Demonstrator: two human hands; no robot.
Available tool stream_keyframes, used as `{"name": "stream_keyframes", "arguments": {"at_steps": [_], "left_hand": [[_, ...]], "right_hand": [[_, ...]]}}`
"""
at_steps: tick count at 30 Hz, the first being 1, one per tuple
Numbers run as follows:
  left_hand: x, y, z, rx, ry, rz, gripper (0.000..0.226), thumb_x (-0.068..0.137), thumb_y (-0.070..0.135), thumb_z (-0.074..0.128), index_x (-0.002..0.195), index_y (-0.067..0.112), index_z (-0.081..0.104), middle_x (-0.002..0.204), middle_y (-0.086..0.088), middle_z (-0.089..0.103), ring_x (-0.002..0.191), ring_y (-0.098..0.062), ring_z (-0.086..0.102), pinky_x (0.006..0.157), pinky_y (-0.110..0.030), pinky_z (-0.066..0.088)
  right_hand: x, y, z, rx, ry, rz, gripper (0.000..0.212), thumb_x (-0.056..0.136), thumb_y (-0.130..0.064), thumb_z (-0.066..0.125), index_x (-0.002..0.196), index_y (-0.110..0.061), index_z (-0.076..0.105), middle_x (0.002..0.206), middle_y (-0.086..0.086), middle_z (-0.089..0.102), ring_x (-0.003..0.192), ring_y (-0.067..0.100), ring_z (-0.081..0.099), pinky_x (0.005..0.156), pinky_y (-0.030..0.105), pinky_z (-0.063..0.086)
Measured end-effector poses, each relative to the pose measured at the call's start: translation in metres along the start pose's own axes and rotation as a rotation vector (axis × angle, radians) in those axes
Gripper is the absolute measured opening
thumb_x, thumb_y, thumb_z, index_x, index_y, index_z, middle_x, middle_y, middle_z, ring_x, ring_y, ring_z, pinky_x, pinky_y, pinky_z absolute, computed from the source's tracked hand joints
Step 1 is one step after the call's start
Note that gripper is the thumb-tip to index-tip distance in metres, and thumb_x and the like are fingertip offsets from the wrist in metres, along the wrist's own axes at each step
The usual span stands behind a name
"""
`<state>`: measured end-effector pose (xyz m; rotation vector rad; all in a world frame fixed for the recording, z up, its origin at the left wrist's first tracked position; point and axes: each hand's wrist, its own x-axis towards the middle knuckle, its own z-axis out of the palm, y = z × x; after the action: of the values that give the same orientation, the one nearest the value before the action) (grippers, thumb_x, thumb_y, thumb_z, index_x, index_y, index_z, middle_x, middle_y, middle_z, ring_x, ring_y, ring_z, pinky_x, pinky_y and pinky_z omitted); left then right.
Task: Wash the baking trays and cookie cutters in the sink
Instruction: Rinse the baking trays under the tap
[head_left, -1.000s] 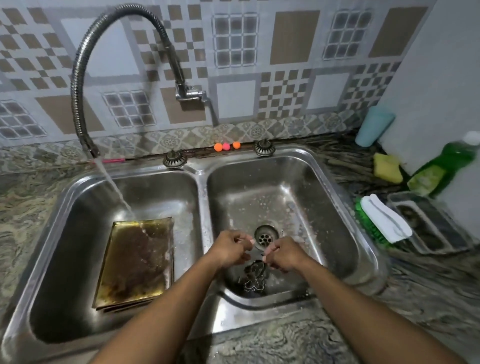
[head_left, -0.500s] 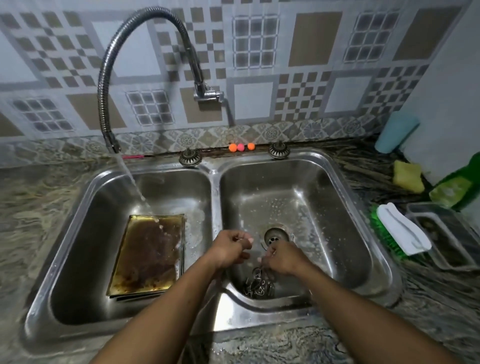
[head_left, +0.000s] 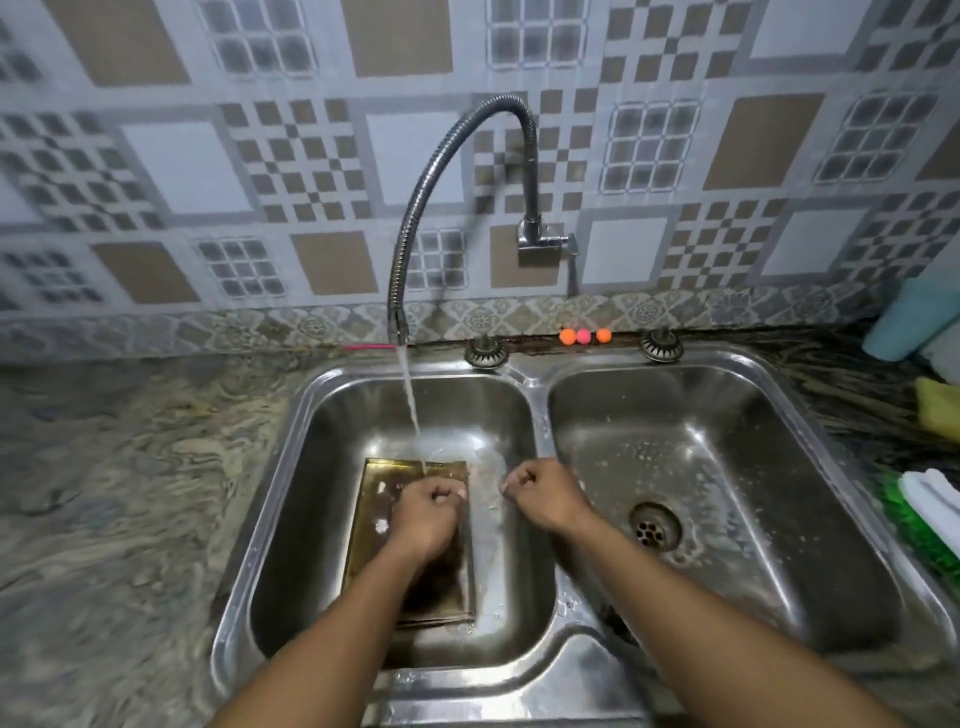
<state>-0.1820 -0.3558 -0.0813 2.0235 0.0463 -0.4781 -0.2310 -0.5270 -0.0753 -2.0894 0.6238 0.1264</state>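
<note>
Here, both hands are low in the left basin of the sink (head_left: 540, 400), close to the stream of water (head_left: 411, 410) from the tap (head_left: 415, 218). The left hand (head_left: 428, 514) is curled into a fist over the baking tray (head_left: 370, 561), which lies flat on the floor of that basin. The right hand (head_left: 545, 496) is curled the same way, just right of the tray's far corner. Whether either hand pinches anything cannot be told; only a small glint shows at the fingertips.

The water strikes the tray's far edge, so it could well splash over the rim onto the bench (head_left: 130, 467). The tray's brown, greasy-looking surface is probably slick, and a wet grip on its thin edge may slip. If a small cutter is held, it could drop and slide away.

No cookie cutter can be made out anywhere. The left forearm covers much of the tray, and the right forearm hides the near-left corner of the right basin. Layered edges at the tray's near side hint at a stack, though that is uncertain. At the right edge, a brush (head_left: 924, 514) and a yellow sponge (head_left: 943, 410) are cut off, and the whole view is slightly blurred.
</note>
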Motion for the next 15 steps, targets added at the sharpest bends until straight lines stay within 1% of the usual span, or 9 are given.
{"name": "stream_keyframes", "arguments": {"at_steps": [3, 5, 6, 7, 8, 10, 11, 13, 15], "left_hand": [[0.013, -0.031, -0.035, 0.148, 0.097, -0.026, 0.007, 0.090, 0.021, 0.071, 0.092, 0.027, 0.073, 0.105, 0.005, 0.072, 0.105, -0.018, 0.065, 0.089, -0.025, 0.047], [0.024, -0.058, -0.054, 0.340, 0.163, -0.065, 0.023, 0.087, 0.034, 0.074, 0.110, 0.033, 0.071, 0.123, 0.004, 0.064, 0.119, -0.020, 0.057, 0.100, -0.034, 0.047], [0.029, -0.071, -0.062, 0.390, 0.170, -0.087, 0.032, 0.086, 0.037, 0.074, 0.117, 0.033, 0.068, 0.128, 0.003, 0.060, 0.121, -0.022, 0.055, 0.101, -0.036, 0.048], [0.033, -0.082, -0.069, 0.386, 0.158, -0.106, 0.038, 0.087, 0.037, 0.073, 0.124, 0.031, 0.065, 0.130, -0.001, 0.060, 0.117, -0.022, 0.056, 0.098, -0.035, 0.050], [0.035, -0.090, -0.074, 0.339, 0.132, -0.121, 0.040, 0.090, 0.033, 0.072, 0.128, 0.027, 0.062, 0.129, -0.004, 0.062, 0.108, -0.019, 0.059, 0.088, -0.028, 0.052], [0.037, -0.104, -0.078, 0.266, 0.086, -0.129, 0.037, 0.096, 0.022, 0.065, 0.132, 0.020, 0.058, 0.119, -0.004, 0.066, 0.084, -0.007, 0.057, 0.059, -0.008, 0.043], [0.037, -0.108, -0.078, 0.246, 0.088, -0.106, 0.035, 0.098, 0.019, 0.062, 0.132, 0.019, 0.058, 0.112, -0.001, 0.065, 0.077, 0.000, 0.053, 0.049, -0.007, 0.040], [0.037, -0.116, -0.074, 0.209, 0.145, -0.057, 0.030, 0.098, 0.018, 0.060, 0.128, 0.019, 0.061, 0.107, 0.003, 0.063, 0.078, 0.001, 0.054, 0.049, -0.008, 0.042], [0.036, -0.119, -0.072, 0.215, 0.216, -0.027, 0.029, 0.093, 0.020, 0.065, 0.122, 0.021, 0.064, 0.110, 0.001, 0.065, 0.094, -0.011, 0.062, 0.064, -0.014, 0.050]], "right_hand": [[0.008, 0.000, 0.053, 0.015, -0.047, 0.082, 0.008, 0.084, -0.016, 0.067, 0.078, -0.014, 0.071, 0.080, 0.000, 0.072, 0.077, 0.018, 0.066, 0.069, 0.025, 0.054], [0.014, 0.004, 0.084, -0.002, -0.054, 0.134, 0.007, 0.089, -0.013, 0.064, 0.091, -0.012, 0.070, 0.088, 0.001, 0.069, 0.078, 0.015, 0.061, 0.060, 0.021, 0.048], [0.017, 0.007, 0.098, -0.007, -0.056, 0.159, 0.008, 0.091, -0.012, 0.063, 0.096, -0.012, 0.068, 0.093, 0.001, 0.068, 0.081, 0.014, 0.059, 0.060, 0.020, 0.044], [0.020, 0.011, 0.113, -0.018, -0.053, 0.183, 0.007, 0.092, -0.013, 0.063, 0.098, -0.014, 0.066, 0.096, 0.001, 0.067, 0.084, 0.015, 0.058, 0.062, 0.021, 0.043], [0.022, 0.015, 0.124, -0.030, -0.041, 0.208, 0.007, 0.092, -0.015, 0.064, 0.098, -0.018, 0.064, 0.096, 0.000, 0.066, 0.085, 0.016, 0.058, 0.065, 0.024, 0.043], [0.026, 0.020, 0.143, -0.068, 0.023, 0.226, 0.007, 0.091, -0.018, 0.065, 0.097, -0.022, 0.063, 0.093, -0.001, 0.066, 0.084, 0.017, 0.059, 0.066, 0.024, 0.042], [0.029, 0.024, 0.151, -0.079, 0.061, 0.233, 0.007, 0.091, -0.018, 0.065, 0.095, -0.023, 0.064, 0.091, -0.002, 0.066, 0.083, 0.016, 0.060, 0.064, 0.024, 0.042], [0.034, 0.032, 0.161, -0.047, 0.131, 0.262, 0.010, 0.091, -0.015, 0.062, 0.088, -0.024, 0.064, 0.087, -0.003, 0.066, 0.081, 0.016, 0.061, 0.062, 0.025, 0.043], [0.038, 0.038, 0.164, 0.040, 0.197, 0.322, 0.015, 0.090, -0.014, 0.056, 0.080, -0.021, 0.064, 0.081, -0.003, 0.066, 0.081, 0.019, 0.062, 0.063, 0.030, 0.045]]}}
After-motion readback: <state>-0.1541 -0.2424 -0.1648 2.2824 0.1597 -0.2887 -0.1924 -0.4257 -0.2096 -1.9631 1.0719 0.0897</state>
